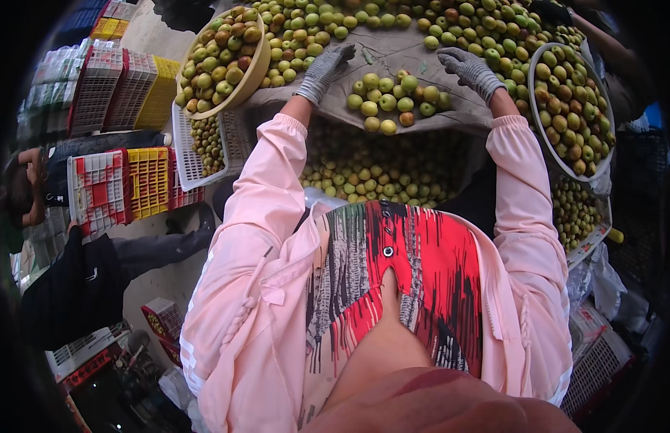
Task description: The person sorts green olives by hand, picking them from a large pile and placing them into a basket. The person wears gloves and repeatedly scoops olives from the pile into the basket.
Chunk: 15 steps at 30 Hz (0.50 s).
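Both my hands wear grey knitted gloves and are held apart over a cloth-covered sorting table (pixel 394 54). My left hand (pixel 328 71) is by the fruits on the left, fingers pointing inward, with nothing visible in it. Opposite it, my right hand (pixel 469 71) has bent, parted fingers beside the heap on the right, and no fruit shows in it. A loose group of green and reddish jujube-like fruits (pixel 388 102) rests between and nearer to me than the hands. Beyond lies a large heap of the same fruits (pixel 489 24).
A yellow basin (pixel 265 54) of fruits sits left, above a white basket (pixel 186 157). At right is a pale fruit-filled tub (pixel 536 100). More fruits (pixel 372 181) lie beneath the cloth edge. Stacked crates (pixel 148 181) and people (pixel 80 276) are left; another person's arm (pixel 602 38) reaches in upper right.
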Available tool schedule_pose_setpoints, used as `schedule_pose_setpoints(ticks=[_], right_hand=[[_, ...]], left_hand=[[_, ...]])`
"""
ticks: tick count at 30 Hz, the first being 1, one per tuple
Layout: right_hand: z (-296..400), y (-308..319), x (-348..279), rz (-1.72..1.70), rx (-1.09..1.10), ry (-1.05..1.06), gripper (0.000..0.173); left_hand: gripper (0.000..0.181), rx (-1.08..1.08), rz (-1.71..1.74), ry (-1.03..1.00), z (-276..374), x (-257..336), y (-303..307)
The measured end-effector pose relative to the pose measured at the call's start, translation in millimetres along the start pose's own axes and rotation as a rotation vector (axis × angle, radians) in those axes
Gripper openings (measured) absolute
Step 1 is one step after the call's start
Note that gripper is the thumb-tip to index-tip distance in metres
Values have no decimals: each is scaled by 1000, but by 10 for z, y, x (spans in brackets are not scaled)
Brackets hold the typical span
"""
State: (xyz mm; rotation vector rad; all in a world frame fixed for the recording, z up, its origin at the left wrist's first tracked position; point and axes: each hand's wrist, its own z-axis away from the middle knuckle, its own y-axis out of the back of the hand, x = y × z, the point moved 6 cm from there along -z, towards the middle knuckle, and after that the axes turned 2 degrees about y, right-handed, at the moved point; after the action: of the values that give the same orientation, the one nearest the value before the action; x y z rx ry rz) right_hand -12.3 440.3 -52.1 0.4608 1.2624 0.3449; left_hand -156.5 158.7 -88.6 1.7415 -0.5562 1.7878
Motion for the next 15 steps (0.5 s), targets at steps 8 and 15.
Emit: schedule_pose_setpoints(ticks=[8, 15], right_hand=[[250, -226, 125, 417, -298, 8, 82], [130, -579, -167, 406, -152, 236, 93]], left_hand=[[41, -81, -902, -311, 194, -199, -41], [42, -156, -998, -376, 4, -43, -573]])
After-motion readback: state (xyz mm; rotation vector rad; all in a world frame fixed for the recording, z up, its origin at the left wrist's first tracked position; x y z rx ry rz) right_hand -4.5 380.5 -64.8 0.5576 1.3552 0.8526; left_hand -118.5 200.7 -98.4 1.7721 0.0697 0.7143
